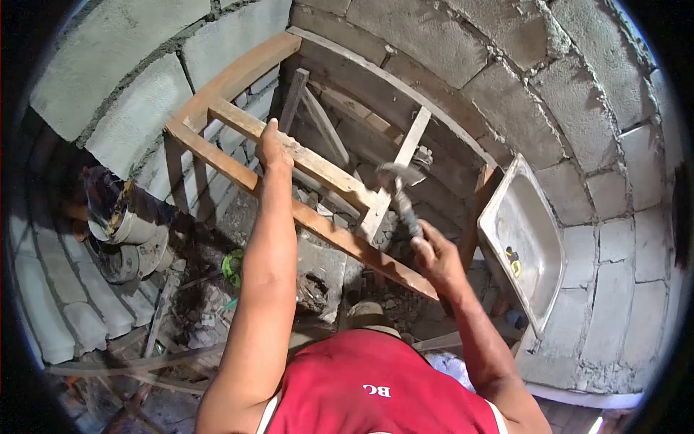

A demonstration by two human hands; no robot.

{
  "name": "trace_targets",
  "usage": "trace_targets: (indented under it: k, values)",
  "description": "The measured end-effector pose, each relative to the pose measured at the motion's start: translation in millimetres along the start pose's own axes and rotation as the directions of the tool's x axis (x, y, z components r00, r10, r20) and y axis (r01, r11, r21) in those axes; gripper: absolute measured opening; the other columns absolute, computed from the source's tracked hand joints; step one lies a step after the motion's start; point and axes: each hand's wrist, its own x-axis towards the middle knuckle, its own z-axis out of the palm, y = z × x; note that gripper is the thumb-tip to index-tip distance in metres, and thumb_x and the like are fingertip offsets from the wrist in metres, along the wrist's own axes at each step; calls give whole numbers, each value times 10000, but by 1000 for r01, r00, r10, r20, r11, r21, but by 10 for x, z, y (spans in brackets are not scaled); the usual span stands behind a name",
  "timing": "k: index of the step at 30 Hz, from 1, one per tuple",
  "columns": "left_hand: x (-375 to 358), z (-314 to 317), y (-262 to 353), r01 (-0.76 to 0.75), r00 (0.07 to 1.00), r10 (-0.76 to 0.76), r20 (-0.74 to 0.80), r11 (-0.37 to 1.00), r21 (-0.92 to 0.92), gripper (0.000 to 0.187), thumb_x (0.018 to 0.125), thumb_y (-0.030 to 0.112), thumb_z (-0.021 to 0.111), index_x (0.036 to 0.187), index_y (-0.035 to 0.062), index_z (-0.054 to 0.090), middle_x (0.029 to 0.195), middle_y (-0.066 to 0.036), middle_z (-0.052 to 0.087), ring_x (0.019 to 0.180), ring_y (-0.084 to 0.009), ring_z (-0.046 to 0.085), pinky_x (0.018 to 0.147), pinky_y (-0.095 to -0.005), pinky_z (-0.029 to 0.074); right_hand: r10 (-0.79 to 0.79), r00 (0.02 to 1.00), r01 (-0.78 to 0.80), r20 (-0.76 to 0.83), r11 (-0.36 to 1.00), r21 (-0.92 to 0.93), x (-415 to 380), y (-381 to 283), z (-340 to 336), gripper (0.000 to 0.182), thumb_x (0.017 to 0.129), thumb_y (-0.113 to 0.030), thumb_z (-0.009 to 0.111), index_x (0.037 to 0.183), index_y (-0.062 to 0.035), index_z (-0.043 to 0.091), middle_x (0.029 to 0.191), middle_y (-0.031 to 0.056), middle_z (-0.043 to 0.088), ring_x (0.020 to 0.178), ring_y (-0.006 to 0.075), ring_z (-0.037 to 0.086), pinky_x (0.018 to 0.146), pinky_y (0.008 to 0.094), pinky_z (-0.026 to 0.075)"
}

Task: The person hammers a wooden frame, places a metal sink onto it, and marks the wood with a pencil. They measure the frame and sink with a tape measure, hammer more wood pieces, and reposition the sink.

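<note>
Walls: grey block [499, 101], rough mortar, close behind the frame [249, 69] and along both ends of it.
Floor: rubble [325, 210] showing through the frame's openings, more debris on the near side.
Frame: timber, person on its near side.
Batten [325, 172]: inside frame, between front and back sides. Long axis slants from frame's left end toward its right half, coming closer to the person.
Crosspiece [410, 145]: inside frame, right half, runs front to back; batten's right end meets it.
Left hand [275, 150]: on the batten, toward frame's left end. Fingers closed over the wood, mostly hidden.
Right hand [439, 259]: by frame's front right corner, fingers wrapped round the hammer [407, 210] handle.
Hammer: over frame's right half, handle pointing away from the person, head right by the crosspiece. Blurred; can't tell if it touches.
Key relation: batten-crosspiece joint sits ahead and left of the right fingers, ahead-right side of frame's middle. Right hand looks slightly nearer than left; hammer head nearest of all.
Sink [533, 217]: metal, tilted, just beside frame's right end. Yellow-black item [515, 264] in it, too small to identify.
Bucket [134, 228]: well off frame's left end.
</note>
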Motion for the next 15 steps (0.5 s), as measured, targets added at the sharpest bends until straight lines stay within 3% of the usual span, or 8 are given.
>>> trace_targets:
  k: [2,3,5,6,9,10,12,15]
  values:
    - [-26,61,24,-17,1000,17,11,1000,-15,372,832,262,781,988,-9,579,809,-111,560,577,-256,570,497,-401,498,33,998,-18,-52,964,266,-86,-459,-172,421,1017,-149,587,1425,-64,527,818,-41,557,629,78,462,572,219,408]
    - [-63,36,8,-27,999,27,16,999,-22,357,835,266,776,972,6,574,790,-105,550,559,-254,558,478,-394,489,-43,988,82,-146,959,272,-136,-546,-227,442,1016,-144,584,1444,-69,501,804,-11,571,637,89,503,563,227,414]
    - [-111,70,19,-37,999,37,16,999,-11,349,835,278,775,944,29,556,756,-92,534,529,-248,537,458,-392,474,-402,853,383,-332,915,-125,-139,-452,-214,462,1017,-149,578,1461,-74,475,798,28,583,662,93,528,582,244,443]
    - [-98,79,20,-37,999,37,-8,999,-11,335,835,282,774,909,46,548,728,-78,522,511,-244,525,450,-395,469,-374,852,379,-366,924,-60,-140,-230,-96,481,1022,-164,568,1480,-77,449,793,67,586,682,112,548,612,265,481]
    - [-131,87,40,-27,999,27,-19,999,-23,322,832,285,777,842,76,532,680,-53,500,484,-236,510,439,-403,462,-168,986,148,-19,913,-379,-44,205,145,454,1011,-243,612,1410,-42,525,1065,193,722,905,267,716,833,319,520]
    - [-143,95,37,-16,1000,16,-6,999,-28,323,828,285,781,810,88,525,659,-42,491,475,-233,506,435,-407,461,-171,985,149,-25,913,-380,-76,218,107,454,1011,-243,612,1410,-42,525,1065,193,722,905,267,716,833,319,520]
    - [-26,119,90,-12,998,16,68,998,-57,328,823,282,786,788,97,518,657,-42,492,478,-233,509,439,-406,463,-118,993,120,18,987,-105,47,109,15,447,1007,-256,624,1387,-35,547,1210,231,686,1060,326,704,913,342,497]
    - [22,66,-15,10,1000,-9,17,999,-48,322,812,263,798,772,103,521,649,-43,498,485,-237,516,453,-402,469,34,999,-25,-43,983,180,-42,-411,-179,402,1020,-171,601,1406,-69,558,832,0,641,688,92,567,635,245,459]
